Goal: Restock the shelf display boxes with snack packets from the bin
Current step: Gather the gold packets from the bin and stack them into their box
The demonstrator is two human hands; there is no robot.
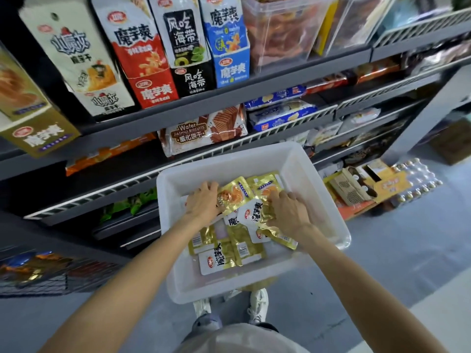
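Observation:
A white plastic bin (300, 169) sits in front of me at waist height, holding several gold-and-white snack packets (229, 248). Both my hands are down inside it. My left hand (204, 202) lies on the packets at the bin's left, fingers curled over the edge of a gold packet (233, 194). My right hand (288, 212) grips a bunch of gold and white packets (254, 212) in the bin's middle. On the upper shelf stand display boxes: a gold one (38, 133) at far left, then white (84, 67), red (145, 59), black (188, 52) and blue (229, 47).
Dark shelves with white wire rails (204, 154) run in front of the bin, stocked with wafer bags (204, 131) and biscuit packs (280, 113). Clear tubs (285, 29) stand at the upper right. Cartons and a bottle pack (407, 184) lie on the floor to the right. My shoes (258, 307) show below the bin.

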